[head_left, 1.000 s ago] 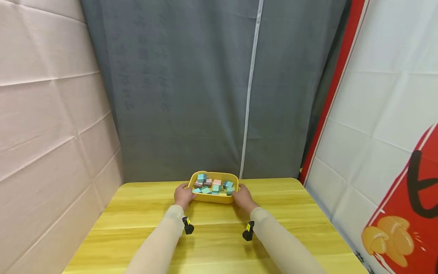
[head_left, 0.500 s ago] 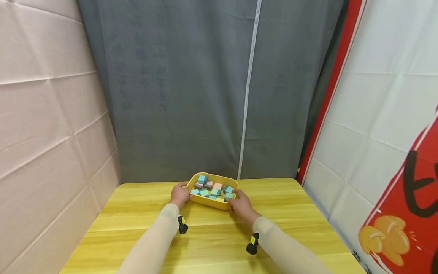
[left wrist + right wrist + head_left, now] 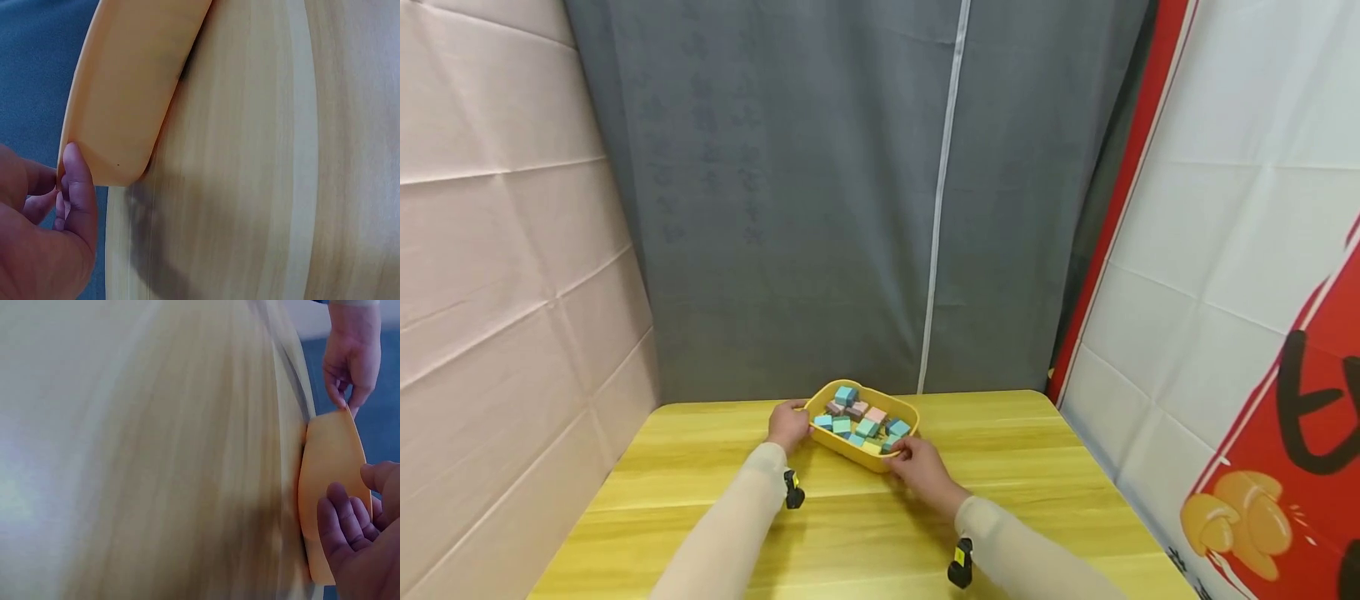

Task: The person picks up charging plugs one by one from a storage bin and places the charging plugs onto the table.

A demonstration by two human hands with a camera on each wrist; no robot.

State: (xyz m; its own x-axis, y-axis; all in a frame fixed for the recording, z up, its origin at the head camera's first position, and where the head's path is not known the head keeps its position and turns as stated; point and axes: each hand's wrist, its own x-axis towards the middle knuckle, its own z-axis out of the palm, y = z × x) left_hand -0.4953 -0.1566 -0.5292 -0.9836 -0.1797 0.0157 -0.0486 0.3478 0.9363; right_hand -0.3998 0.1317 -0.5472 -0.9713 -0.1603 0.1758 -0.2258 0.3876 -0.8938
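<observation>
A yellow plastic tray (image 3: pixel 844 451) with rounded corners is at the far part of the table, turned at an angle. Several small blocks (image 3: pixel 867 428) in blue, green, pink, mauve and yellow lie loose inside it. My left hand (image 3: pixel 786 427) pinches the rim at its left end; the left wrist view shows the thumb (image 3: pixel 78 172) against the outer wall. At the near right corner, my right hand (image 3: pixel 923 473) holds the rim, with fingers (image 3: pixel 344 519) along the outside in the right wrist view. The blocks are hidden in both wrist views.
The wooden table (image 3: pixel 850 533) ends at a grey curtain (image 3: pixel 805 250) just behind the tray. White cloth walls (image 3: pixel 490 292) rise on both sides, the right one with a red print (image 3: pixel 1285 467). A small black camera (image 3: pixel 960 563) sits on each wrist.
The tray has turned clockwise, its right end coming nearer to me. My right hand has moved closer with it, while the left has shifted slightly to the left.
</observation>
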